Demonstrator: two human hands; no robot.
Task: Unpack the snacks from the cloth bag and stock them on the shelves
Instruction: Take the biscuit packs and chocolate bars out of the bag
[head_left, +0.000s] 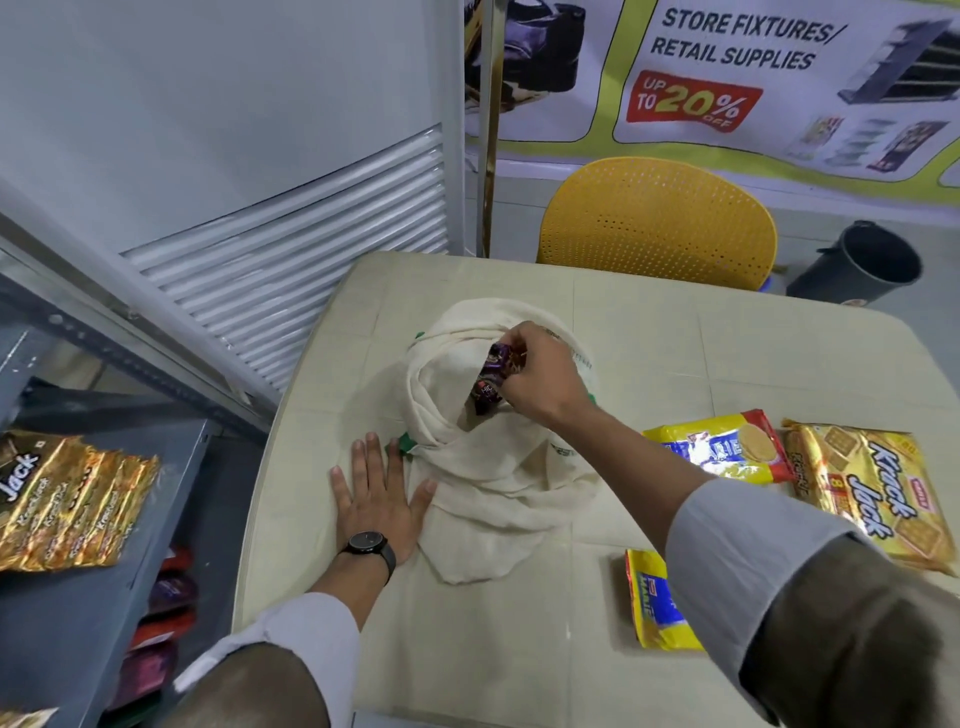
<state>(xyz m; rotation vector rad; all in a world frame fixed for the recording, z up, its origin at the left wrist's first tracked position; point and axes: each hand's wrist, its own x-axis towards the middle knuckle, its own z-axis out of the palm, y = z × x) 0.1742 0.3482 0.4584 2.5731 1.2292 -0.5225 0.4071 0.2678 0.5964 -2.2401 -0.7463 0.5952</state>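
Nearest, low on the right of the tabletop (519, 649): a yellow Marie pack (652, 605), partly hidden under the right sleeve. Just beyond, a second Marie pack (727, 449) beside a gold Krack Jack pack (878, 488), both lying flat, already out of the bag.

At left, left hand (376, 491) pressed flat and open on the tabletop, fingers spread, holding nothing, thumb touching the cloth bag (483, 467) at its near edge, pinning it. Black watch on that wrist.

Farther in, right hand (540, 382) over the bag's mouth, grip pinched closed on a purple snack pack (491, 379). Pack half out of the opening, long axis running steeply from the fingers down and toward the left into the bag, lower end inside the folds. Likely next: a pull up and clear along that axis, cloth held down by the left hand.

To the left, lower: grey shelves (104, 597) with Krack Jack packs (67, 499) already stocked on top, red and purple packs below. Shelves lie on the left hand's side, well apart from the grip.

Beyond the tabletop, a yellow chair (660, 218).
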